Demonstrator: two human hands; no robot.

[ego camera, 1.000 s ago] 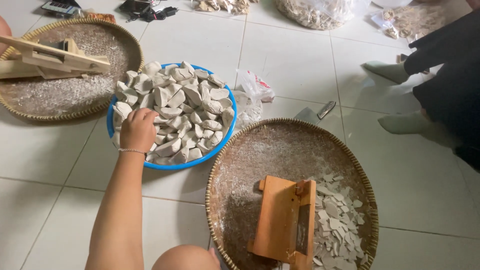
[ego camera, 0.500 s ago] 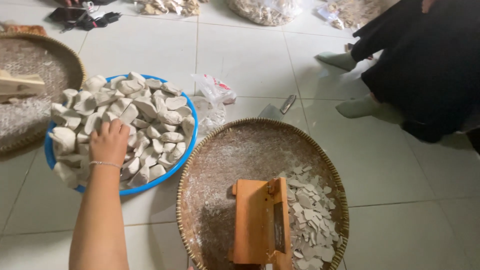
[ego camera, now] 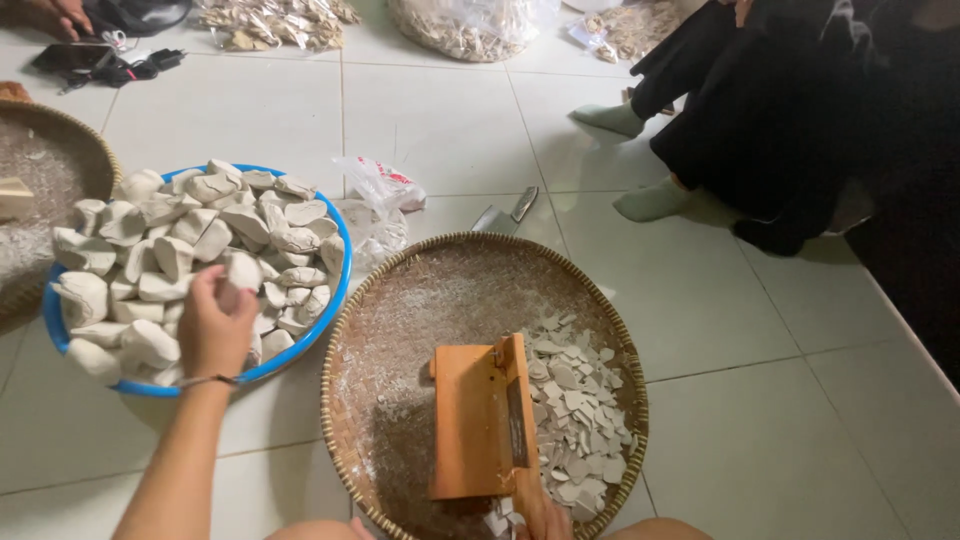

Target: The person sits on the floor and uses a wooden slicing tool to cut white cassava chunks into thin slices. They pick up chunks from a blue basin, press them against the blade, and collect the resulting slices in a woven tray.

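Pale floor tiles point(ego camera: 780, 420) fill the head view, the only view I have, and everything sits directly on them. My left hand point(ego camera: 215, 325) is closed on one white chunk point(ego camera: 243, 270), lifted just above the heap in the blue basin point(ego camera: 335, 290), which lies to the left of the round woven tray point(ego camera: 400, 300). I judge the chunk dry, chalky and light, stiff but apt to crumble or shed powder, so it is best gripped across its thick middle rather than by a thin edge. My right hand point(ego camera: 545, 520) shows only at the bottom border, touching the near end of the orange wooden slicer point(ego camera: 480, 420) that rests on the tray; I cannot tell whether it grips or just steadies it. Thin white slices point(ego camera: 575, 420) are piled on the tray to the right of the slicer, against the rim. Basin and tray rims nearly touch, leaving little room between them, while a metal blade tool point(ego camera: 505, 212) and a crumpled plastic bag point(ego camera: 375, 195) lie just beyond. Open floor spreads to the right, up to another person's socked foot point(ego camera: 650, 203).
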